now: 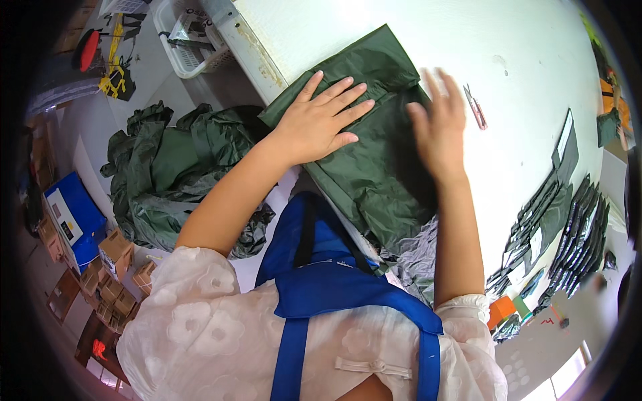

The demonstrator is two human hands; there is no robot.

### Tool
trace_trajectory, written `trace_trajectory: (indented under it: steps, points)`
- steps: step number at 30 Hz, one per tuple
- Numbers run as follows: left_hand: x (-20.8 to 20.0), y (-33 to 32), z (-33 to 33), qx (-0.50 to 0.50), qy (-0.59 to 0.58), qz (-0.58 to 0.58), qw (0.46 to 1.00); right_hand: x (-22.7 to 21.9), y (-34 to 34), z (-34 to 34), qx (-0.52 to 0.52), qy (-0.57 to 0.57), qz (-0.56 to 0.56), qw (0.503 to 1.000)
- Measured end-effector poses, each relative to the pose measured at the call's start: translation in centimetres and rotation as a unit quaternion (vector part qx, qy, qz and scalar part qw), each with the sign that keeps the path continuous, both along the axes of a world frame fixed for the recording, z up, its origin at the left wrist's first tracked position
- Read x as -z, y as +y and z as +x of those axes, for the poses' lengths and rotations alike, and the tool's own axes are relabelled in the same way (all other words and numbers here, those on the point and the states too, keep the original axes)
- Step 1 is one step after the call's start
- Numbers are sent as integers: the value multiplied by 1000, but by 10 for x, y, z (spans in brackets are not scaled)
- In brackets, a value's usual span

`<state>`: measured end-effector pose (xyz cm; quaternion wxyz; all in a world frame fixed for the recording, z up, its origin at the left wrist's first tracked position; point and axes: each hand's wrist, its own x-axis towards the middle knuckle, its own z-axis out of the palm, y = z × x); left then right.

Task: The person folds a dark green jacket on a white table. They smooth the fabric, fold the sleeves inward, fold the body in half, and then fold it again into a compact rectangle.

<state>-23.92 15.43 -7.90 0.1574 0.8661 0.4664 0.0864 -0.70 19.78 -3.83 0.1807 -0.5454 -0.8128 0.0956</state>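
A dark green sheet of thin, shiny fabric [378,60] lies partly folded on the white table, its near end hanging toward my lap. My left hand [319,120] rests flat on its left part, fingers spread. Over its right edge is my right hand [441,127], slightly blurred, with fingers stretched out and nothing held; whether it touches the fabric I cannot tell. Just right of that hand, a pair of small thread snips [476,110] lies on the table.
A crumpled heap of green fabric [180,167] sits left of the table. Stacks of dark flat packages [578,234] line the right side. A white basket [190,63] stands at the upper left, and cardboard boxes [117,254] are at the lower left. Grey fabric [418,260] lies near my lap.
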Motion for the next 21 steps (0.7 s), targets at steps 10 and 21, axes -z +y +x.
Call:
trace_trajectory:
  steps: [10,21]
  points:
    - [9,1,-3,20,21,4,1000,6,69,-108,-310,-121,-21,943]
    - [3,-25,9,-40,-40,41,998,0,94,-154,-352,-301,-323,825]
